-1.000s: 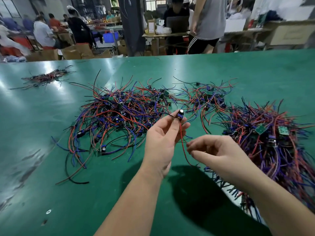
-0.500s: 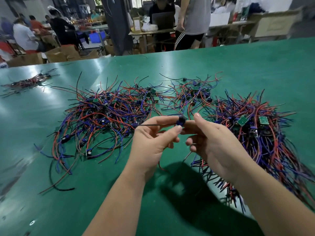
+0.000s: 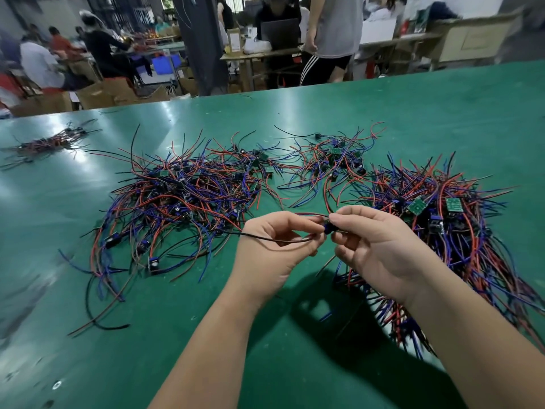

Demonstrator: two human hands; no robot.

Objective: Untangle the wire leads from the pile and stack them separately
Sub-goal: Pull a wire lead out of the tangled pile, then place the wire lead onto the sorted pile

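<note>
Black wire lead point(image 3: 259, 237), pinched at its blue end by curled fingers of left hand point(image 3: 271, 255) and right hand point(image 3: 380, 249). Held above green desk point(image 3: 442, 107), near tangled pile point(image 3: 182, 196).

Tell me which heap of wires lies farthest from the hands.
The small bundle at the far left. It lies alone, while the bigger heaps spread across the middle and right.

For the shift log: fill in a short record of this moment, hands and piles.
left hand: pinches the wire lead beside its dark component
right hand: pinches the same lead from the other side
lead: held above the table, one end trailing left
tangled pile: left of centre, red, blue and black wires
right pile: beside the right forearm, green boards on top
far bundle: far left
</note>
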